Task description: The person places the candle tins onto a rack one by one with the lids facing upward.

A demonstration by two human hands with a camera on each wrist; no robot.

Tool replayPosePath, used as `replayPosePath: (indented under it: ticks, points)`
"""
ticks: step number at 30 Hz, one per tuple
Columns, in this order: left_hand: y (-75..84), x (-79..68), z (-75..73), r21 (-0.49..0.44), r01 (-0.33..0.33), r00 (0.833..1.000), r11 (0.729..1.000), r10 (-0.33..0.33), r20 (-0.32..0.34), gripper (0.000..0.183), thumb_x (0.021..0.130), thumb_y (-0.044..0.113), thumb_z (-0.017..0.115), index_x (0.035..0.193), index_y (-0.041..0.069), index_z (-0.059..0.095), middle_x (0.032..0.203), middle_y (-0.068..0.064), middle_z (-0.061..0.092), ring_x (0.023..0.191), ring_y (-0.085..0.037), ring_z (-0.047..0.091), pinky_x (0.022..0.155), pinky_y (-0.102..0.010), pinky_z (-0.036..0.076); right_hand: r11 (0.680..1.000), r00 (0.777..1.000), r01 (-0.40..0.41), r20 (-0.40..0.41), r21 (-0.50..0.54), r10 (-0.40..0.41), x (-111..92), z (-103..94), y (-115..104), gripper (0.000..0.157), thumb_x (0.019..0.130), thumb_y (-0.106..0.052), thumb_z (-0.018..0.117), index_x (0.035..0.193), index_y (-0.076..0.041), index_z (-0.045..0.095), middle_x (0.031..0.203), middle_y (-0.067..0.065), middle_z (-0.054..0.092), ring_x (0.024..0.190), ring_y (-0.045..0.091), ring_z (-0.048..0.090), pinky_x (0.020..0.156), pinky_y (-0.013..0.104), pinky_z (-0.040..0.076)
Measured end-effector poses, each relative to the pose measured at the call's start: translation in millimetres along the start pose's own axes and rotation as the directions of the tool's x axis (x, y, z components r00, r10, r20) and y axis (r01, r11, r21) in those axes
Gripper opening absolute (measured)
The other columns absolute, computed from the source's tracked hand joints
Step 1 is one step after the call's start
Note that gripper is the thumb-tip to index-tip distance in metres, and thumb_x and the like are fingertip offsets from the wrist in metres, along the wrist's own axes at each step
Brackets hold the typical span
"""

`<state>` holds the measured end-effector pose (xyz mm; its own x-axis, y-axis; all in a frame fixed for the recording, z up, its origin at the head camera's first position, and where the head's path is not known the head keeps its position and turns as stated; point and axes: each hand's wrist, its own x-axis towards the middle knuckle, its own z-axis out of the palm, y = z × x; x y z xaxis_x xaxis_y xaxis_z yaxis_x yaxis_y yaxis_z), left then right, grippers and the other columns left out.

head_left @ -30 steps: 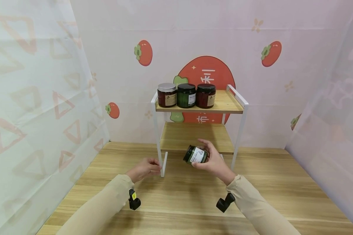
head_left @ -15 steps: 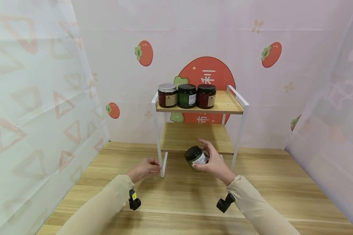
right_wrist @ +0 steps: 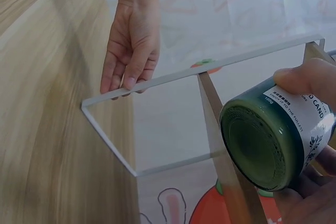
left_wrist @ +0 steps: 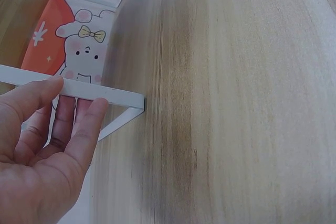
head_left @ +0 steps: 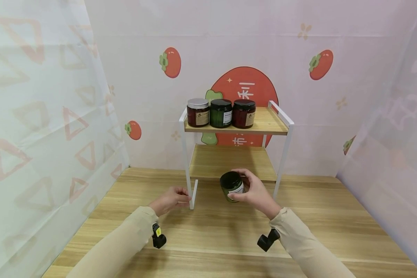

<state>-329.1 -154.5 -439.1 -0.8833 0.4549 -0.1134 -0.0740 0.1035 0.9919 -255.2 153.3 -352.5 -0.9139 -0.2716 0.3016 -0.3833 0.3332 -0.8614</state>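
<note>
My right hand (head_left: 255, 193) holds a green glass candle jar (head_left: 231, 188) with a black lid and a white label, tilted in front of the rack's lower board (head_left: 229, 160). The right wrist view shows the base of the jar (right_wrist: 257, 145) facing the camera, thumb on its label side. My left hand (head_left: 171, 200) pinches the white front-left leg (head_left: 187, 162) of a two-tier rack near its foot. In the left wrist view, thumb and fingertips lie along that leg (left_wrist: 121, 97). On the top board (head_left: 269, 119) stand three lidded jars.
The top jars are a dark red one with a silver lid (head_left: 198, 112), a green one (head_left: 220, 113) and a dark red one (head_left: 243, 114) with black lids. The rack stands on a wood-grain table (head_left: 208, 239). A printed cloth backdrop (head_left: 132, 77) rises behind.
The candle jar has turned from lying nearly sideways to more upright, its black lid now facing up. The right fingers have shifted around it. My left hand has stayed on the leg.
</note>
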Motion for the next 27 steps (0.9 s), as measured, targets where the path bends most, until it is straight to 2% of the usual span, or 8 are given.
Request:
replayPosePath:
  ticks: [11, 18, 24, 27]
  points:
    - [-0.8, -0.2, -1.0, -0.001, -0.015, 1.0, 1.0, 0.015, 0.013, 0.005, 0.093, -0.004, 0.057, 0.094, -0.001, 0.054, 0.096, -0.009, 0.058, 0.096, -0.021, 0.062, 0.093, -0.038, 0.055, 1.0, 1.0, 0.024, -0.005, 0.007, -0.024, -2, -2.3, -8, 0.067, 0.074, -0.009, 0.084, 0.131, -0.006, 0.048, 0.127, 0.013, 0.054, 0.116, 0.026, 0.055, 0.098, 0.024, 0.049]
    - [-0.7, -0.1, -0.9, -0.007, -0.012, 1.0, 1.0, 0.012, 0.01, 0.004, 0.093, -0.005, 0.057, 0.095, -0.002, 0.054, 0.098, -0.011, 0.058, 0.096, -0.022, 0.062, 0.096, -0.041, 0.054, 0.999, 0.999, 0.045, -0.011, -0.016, -0.045, -3, -3.6, -10, 0.067, 0.073, -0.011, 0.085, 0.13, -0.007, 0.05, 0.125, 0.011, 0.056, 0.114, 0.024, 0.055, 0.102, 0.032, 0.047]
    - [-0.1, -0.9, -0.5, -0.009, -0.008, 1.0, 1.0, 0.008, 0.006, 0.01, 0.093, -0.002, 0.059, 0.098, -0.008, 0.053, 0.099, -0.013, 0.059, 0.096, -0.022, 0.063, 0.097, -0.044, 0.053, 0.998, 0.998, 0.045, -0.032, -0.04, -0.047, -3, -4.0, -12, 0.067, 0.071, -0.012, 0.086, 0.128, -0.007, 0.053, 0.122, 0.011, 0.059, 0.108, 0.024, 0.056, 0.09, 0.021, 0.051]
    - [0.4, -1.2, -0.2, -0.008, -0.007, 1.0, 1.0, 0.007, 0.008, 0.012, 0.093, -0.002, 0.06, 0.099, -0.009, 0.053, 0.098, -0.011, 0.059, 0.095, -0.021, 0.063, 0.098, -0.045, 0.052, 0.999, 0.999, 0.036, -0.031, -0.024, -0.037, -3, -4.5, -12, 0.067, 0.071, -0.011, 0.086, 0.129, -0.007, 0.053, 0.122, 0.012, 0.059, 0.106, 0.024, 0.057, 0.087, 0.02, 0.052]
